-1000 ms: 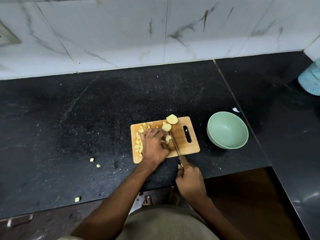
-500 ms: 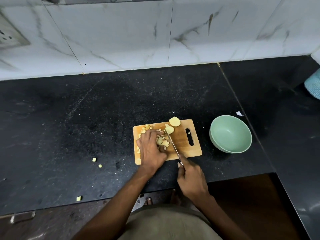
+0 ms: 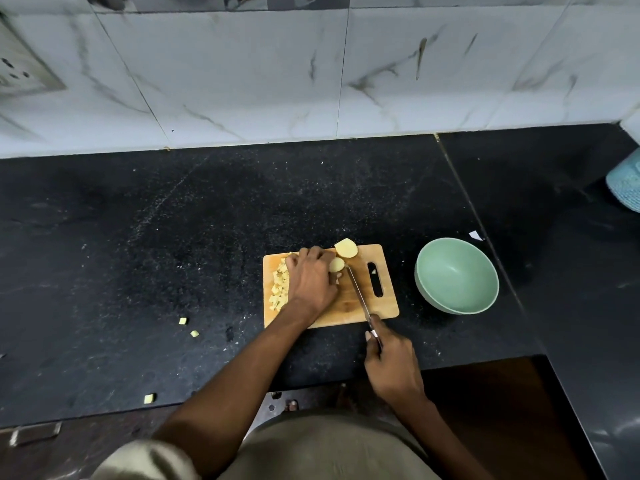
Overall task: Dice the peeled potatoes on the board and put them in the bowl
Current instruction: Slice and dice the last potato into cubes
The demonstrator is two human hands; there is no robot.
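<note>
1. The potato dice [image 3: 280,287] lie heaped on the left part of the wooden cutting board [image 3: 377,304], partly under the left hand.
2. A potato piece [image 3: 336,264] sits near the board's far edge, just right of the left hand's fingers, and a larger potato half [image 3: 346,248] lies at the far edge, overhanging it slightly.
3. The left hand [image 3: 311,280] rests knuckles-up on the board, its grip curled over the potato piece beside the dice.
4. The right hand [image 3: 393,365] is off the board's near edge, its grip clamped round the handle of a knife [image 3: 358,294]; the blade slants across the board with its tip by the potato piece.
5. The green bowl [image 3: 457,308] stands upright on the tabletop just right of the board, apart from it; its inside shows only bare green surface.
6. The board lies on a black speckled tabletop [image 3: 173,237].
7. Three stray dice [image 3: 182,320] lie on the tabletop, well left of the board, one close to the near edge.
8. A pale blue object [image 3: 627,185] shows at the far right edge; I cannot tell what it is.
</note>
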